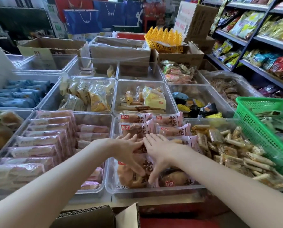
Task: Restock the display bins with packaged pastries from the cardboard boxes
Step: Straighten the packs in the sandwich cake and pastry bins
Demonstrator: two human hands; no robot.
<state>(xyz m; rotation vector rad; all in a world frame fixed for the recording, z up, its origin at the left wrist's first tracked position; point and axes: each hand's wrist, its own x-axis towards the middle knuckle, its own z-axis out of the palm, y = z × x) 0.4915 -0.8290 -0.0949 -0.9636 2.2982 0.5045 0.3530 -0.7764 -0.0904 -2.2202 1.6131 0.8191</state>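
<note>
Here clear bins (154, 190) cover the table beside stocked shelves (259, 38).

A single wide-angle view from the person's head looks forward and steeply down over a worktop of clear display bins (147, 190), close enough that both forearms reach in from the bottom edge. Straight lines bow near the edges; snack shelves (259, 38) run along the right side.
</note>
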